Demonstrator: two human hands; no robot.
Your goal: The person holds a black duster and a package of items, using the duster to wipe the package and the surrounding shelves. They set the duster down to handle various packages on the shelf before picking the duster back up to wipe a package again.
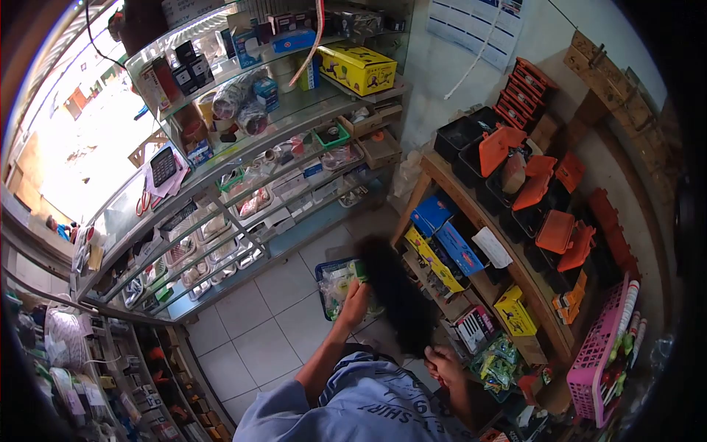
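**Left hand at the basket on the shop floor**

The left hand (354, 302) reaches down to a blue basket (322, 269) that stands on the tiled floor (258, 331), just beside the foot of a wooden shelf (460, 193). Its fingers lie curled on the clear and green packets (337, 289) inside the basket; I cannot tell whether they actually grip 1 of them. A blurred lock of dark hair (398, 302) hangs between the 2 hands and hides part of the basket.

The right hand (445, 365) is lower and nearer the body, loosely curled beside the shelf's bottom tier, close to a bundle of green packs (495, 366). Whether it has hold of anything cannot be told.

The shelf carries blue boxes (458, 249), a yellow box (514, 312) and black bins with orange lids (501, 151). A pink basket (598, 357) hangs at its far end. Across the floor stands a glass display case (294, 121).
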